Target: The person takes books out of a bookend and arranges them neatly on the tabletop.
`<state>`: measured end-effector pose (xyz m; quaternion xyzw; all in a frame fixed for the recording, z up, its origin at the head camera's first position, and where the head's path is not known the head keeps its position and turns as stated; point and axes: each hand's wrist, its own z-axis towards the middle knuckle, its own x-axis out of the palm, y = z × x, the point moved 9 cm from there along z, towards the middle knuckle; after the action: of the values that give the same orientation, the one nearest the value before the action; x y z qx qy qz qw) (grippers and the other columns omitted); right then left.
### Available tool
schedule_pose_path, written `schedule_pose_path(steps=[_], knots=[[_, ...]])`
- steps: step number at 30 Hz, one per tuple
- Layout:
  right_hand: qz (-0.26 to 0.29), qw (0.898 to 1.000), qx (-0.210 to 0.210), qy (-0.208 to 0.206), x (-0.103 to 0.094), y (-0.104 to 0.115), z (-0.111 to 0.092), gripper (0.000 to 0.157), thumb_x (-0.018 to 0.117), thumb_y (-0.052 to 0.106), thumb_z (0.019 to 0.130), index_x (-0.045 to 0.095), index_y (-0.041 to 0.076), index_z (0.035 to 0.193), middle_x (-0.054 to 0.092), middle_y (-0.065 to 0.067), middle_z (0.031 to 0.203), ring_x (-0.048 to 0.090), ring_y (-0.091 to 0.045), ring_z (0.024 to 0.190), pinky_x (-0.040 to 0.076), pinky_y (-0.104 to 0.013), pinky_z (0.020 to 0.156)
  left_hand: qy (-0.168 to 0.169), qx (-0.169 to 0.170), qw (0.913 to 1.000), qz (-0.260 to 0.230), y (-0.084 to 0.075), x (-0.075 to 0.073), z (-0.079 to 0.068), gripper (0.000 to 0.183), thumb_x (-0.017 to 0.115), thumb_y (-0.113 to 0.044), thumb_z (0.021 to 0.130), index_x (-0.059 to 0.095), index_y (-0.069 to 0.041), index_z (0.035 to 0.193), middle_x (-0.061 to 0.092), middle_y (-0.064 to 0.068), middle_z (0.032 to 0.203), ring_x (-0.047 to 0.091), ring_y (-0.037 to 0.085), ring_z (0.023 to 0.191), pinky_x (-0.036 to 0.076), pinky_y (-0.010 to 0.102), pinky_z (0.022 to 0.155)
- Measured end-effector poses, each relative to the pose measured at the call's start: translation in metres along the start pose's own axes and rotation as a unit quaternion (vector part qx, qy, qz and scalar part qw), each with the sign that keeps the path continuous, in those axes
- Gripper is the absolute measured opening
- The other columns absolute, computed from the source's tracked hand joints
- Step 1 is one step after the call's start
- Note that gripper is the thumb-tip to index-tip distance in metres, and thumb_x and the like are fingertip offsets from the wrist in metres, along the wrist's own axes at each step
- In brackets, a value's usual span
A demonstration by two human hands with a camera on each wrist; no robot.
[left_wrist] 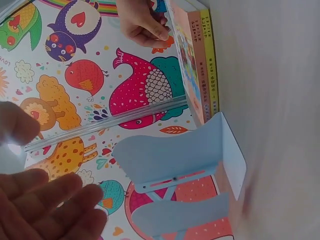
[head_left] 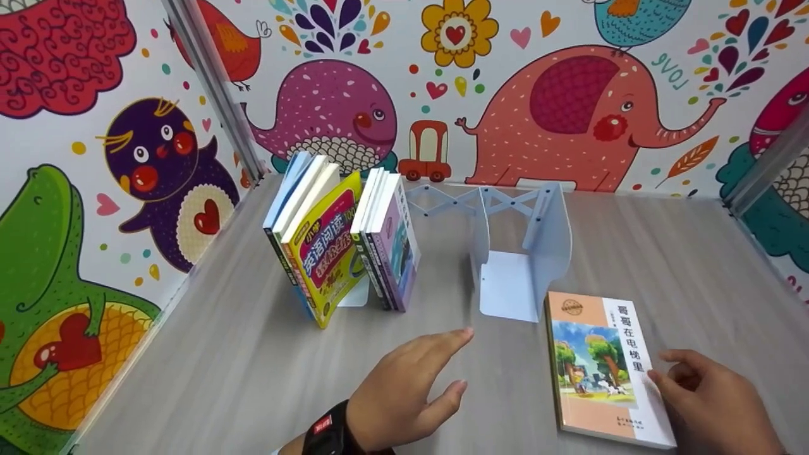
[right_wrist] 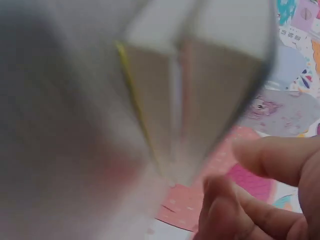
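Note:
My right hand (head_left: 717, 398) is at the right edge of a book with an orange and white cover (head_left: 594, 360), its fingers loosely bent. In the right wrist view, thumb and fingers stand apart beside the page edges of two books (right_wrist: 215, 85). The left wrist view shows a yellow-spined book (left_wrist: 210, 60) under the orange one. My left hand (head_left: 404, 392), wearing a black wristband (head_left: 325, 433), hovers over the table with fingers extended and holds nothing. Ahead of it stands a pale folding bookend rack (head_left: 553, 246), with crossed bars joining its upright plates.
Several books stand at the rack's left part, among them a leaning yellow book (head_left: 328, 253) and a purple-spined book (head_left: 395, 246). The grey wooden table (head_left: 221, 354) is walled by panels printed with cartoon animals, including an elephant (head_left: 562, 126).

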<state>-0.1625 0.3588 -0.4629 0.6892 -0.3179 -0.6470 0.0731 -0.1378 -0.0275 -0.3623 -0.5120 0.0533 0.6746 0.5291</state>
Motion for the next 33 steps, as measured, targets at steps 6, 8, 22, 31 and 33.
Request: schedule_pose_path(steps=[6, 8, 22, 31, 33], knots=[[-0.019, 0.986, -0.167, 0.026, 0.006, 0.062, -0.035, 0.064, 0.076, 0.046, 0.086, 0.058, 0.010, 0.136, 0.058, -0.018, 0.133, 0.057, -0.034, 0.109, 0.056, -0.058, 0.086, 0.025, -0.035, 0.9984, -0.036, 0.005, 0.007, 0.000, 0.056, 0.056, -0.037, 0.102, 0.042, -0.016, 0.151, 0.054, -0.001, 0.147, 0.055, 0.013, 0.131, 0.051, 0.039, 0.105], [-0.019, 0.976, -0.212, 0.035, 0.010, 0.084, -0.046, 0.071, 0.078, 0.052, 0.082, 0.056, 0.017, 0.140, 0.054, -0.016, 0.140, 0.056, -0.036, 0.114, 0.054, -0.064, 0.088, 0.031, -0.038, 0.9981, -0.038, 0.006, 0.009, 0.002, 0.058, 0.057, -0.040, 0.101, 0.041, -0.017, 0.152, 0.052, -0.001, 0.149, 0.053, 0.013, 0.133, 0.050, 0.041, 0.106], [-0.007, 0.907, -0.420, 0.022, 0.027, 0.175, -0.089, 0.095, 0.080, 0.060, 0.074, 0.035, 0.037, 0.154, 0.041, 0.009, 0.157, 0.045, -0.022, 0.139, 0.051, -0.062, 0.094, 0.019, -0.006, 0.9997, 0.011, 0.000, 0.013, 0.008, 0.060, 0.061, -0.041, 0.098, 0.043, -0.018, 0.151, 0.047, 0.001, 0.153, 0.047, 0.016, 0.139, 0.045, 0.046, 0.111], [-0.034, 0.896, -0.443, 0.022, 0.030, 0.186, -0.093, 0.097, 0.080, 0.058, 0.076, 0.032, 0.035, 0.156, 0.038, 0.010, 0.159, 0.036, -0.009, 0.144, 0.057, -0.048, 0.092, 0.027, -0.004, 0.9996, 0.004, -0.002, 0.015, 0.009, 0.060, 0.058, -0.044, 0.099, 0.043, -0.018, 0.151, 0.049, 0.001, 0.152, 0.049, 0.016, 0.137, 0.047, 0.046, 0.109], [-0.036, 0.895, -0.445, 0.026, 0.030, 0.187, -0.093, 0.097, 0.080, 0.059, 0.076, 0.031, 0.035, 0.156, 0.037, 0.010, 0.159, 0.037, -0.012, 0.144, 0.057, -0.048, 0.092, 0.023, 0.002, 0.9997, 0.002, -0.002, 0.014, 0.010, 0.061, 0.059, -0.044, 0.099, 0.043, -0.017, 0.151, 0.049, 0.001, 0.152, 0.048, 0.016, 0.138, 0.047, 0.045, 0.109]])
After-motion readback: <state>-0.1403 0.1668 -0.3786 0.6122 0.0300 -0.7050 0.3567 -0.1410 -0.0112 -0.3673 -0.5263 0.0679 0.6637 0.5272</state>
